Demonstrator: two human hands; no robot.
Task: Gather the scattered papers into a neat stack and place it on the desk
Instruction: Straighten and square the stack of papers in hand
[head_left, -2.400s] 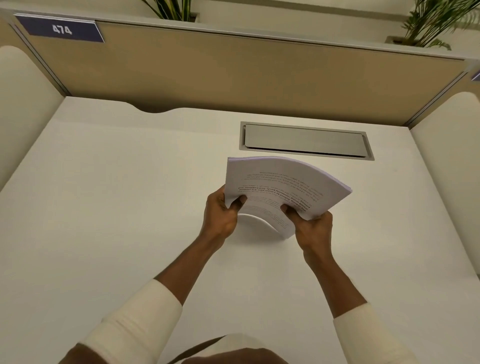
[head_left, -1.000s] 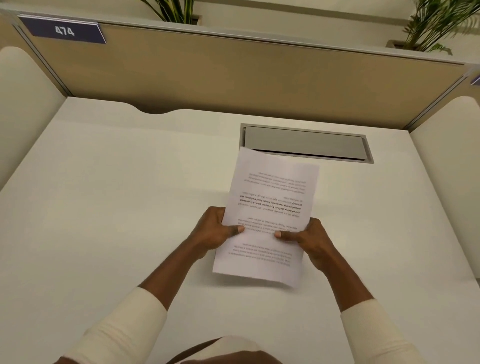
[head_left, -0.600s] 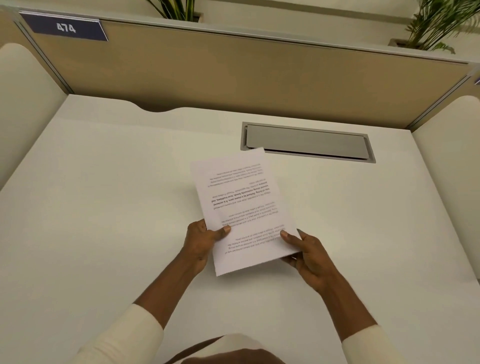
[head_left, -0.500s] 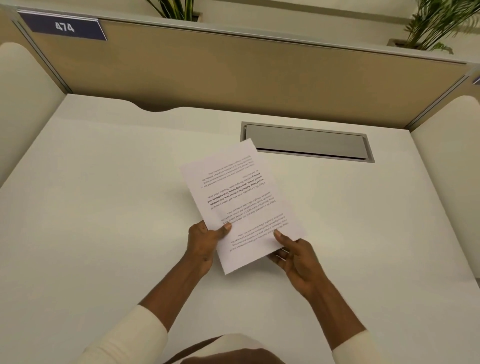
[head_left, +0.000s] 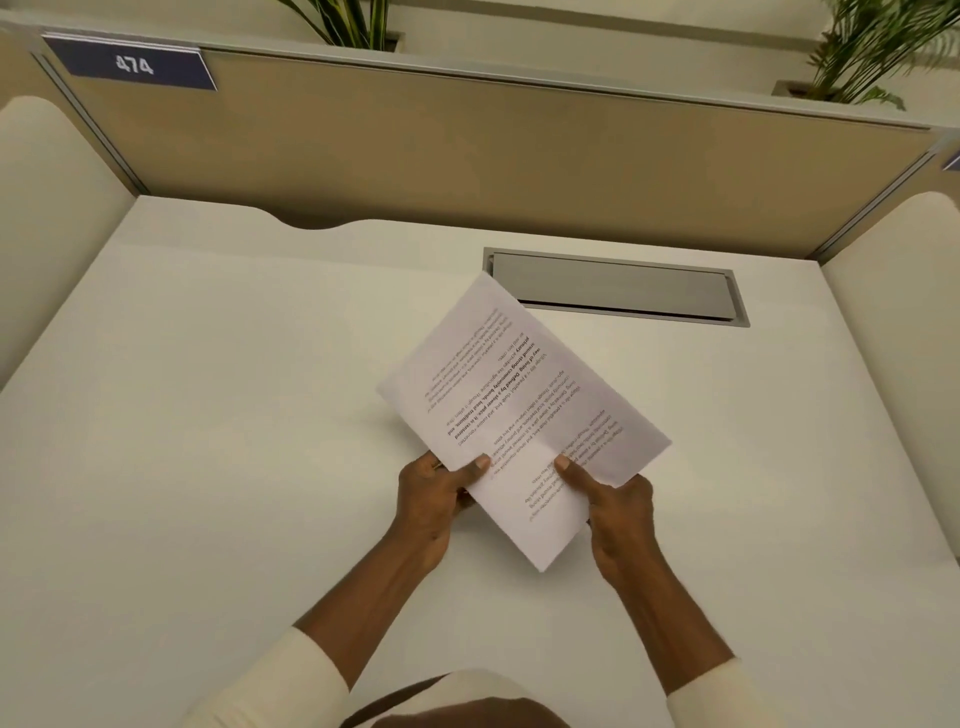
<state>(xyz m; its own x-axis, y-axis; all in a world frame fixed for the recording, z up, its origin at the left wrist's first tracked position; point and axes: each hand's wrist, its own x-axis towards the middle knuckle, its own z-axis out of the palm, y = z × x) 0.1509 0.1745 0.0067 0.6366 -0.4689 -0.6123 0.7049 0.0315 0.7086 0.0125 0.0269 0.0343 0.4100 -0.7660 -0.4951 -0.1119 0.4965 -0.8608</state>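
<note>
A stack of white printed papers (head_left: 519, 410) is held over the middle of the white desk (head_left: 208, 415), turned so one corner points toward me and its text reads upside down. My left hand (head_left: 431, 499) grips the stack's near left edge, thumb on top. On the near right edge my right hand (head_left: 618, 514) holds it the same way, with the fingers hidden under the sheets. I cannot tell whether the stack touches the desk.
A grey metal cable hatch (head_left: 613, 286) is set into the desk just beyond the papers. A tan partition (head_left: 493, 150) with a blue "474" sign (head_left: 132, 65) closes the back. Cream side panels (head_left: 47, 218) flank the desk. Plants (head_left: 872, 47) stand behind the partition.
Since 2.4 s ago the bent stack was flattened out. Over the last second it has been turned in both hands, its far end swinging left while the hands kept their grip on the near edges.
</note>
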